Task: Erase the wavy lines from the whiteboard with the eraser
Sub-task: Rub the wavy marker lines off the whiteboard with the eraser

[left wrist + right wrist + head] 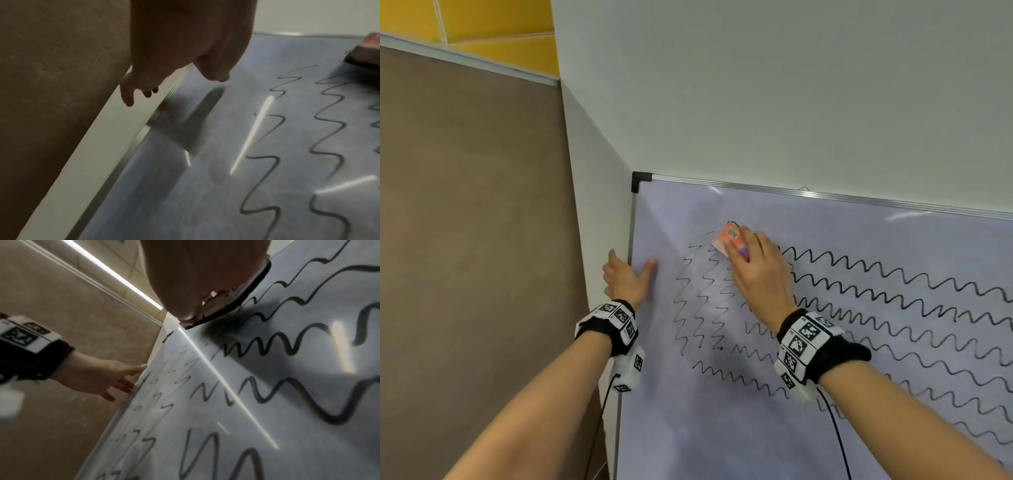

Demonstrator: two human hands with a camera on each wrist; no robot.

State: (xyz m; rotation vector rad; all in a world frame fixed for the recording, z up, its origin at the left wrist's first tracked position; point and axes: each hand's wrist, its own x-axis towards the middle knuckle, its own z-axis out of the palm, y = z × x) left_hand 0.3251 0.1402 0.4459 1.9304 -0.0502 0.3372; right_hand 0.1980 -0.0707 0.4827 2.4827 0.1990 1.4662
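Note:
A whiteboard with a metal frame hangs on the wall. Black wavy lines cover it, with fainter vertical ones near its left side. My right hand grips an orange eraser and presses it flat on the board at the upper left of the lines. In the right wrist view the eraser's black felt edge meets the board under my palm. My left hand lies open at the board's left frame, thumb on the board surface, fingers over the frame edge.
A white wall rises above the board. A brown panel stands to the left, past the white wall corner. Yellow tiles show at the top left. Cables hang from both wrist cameras.

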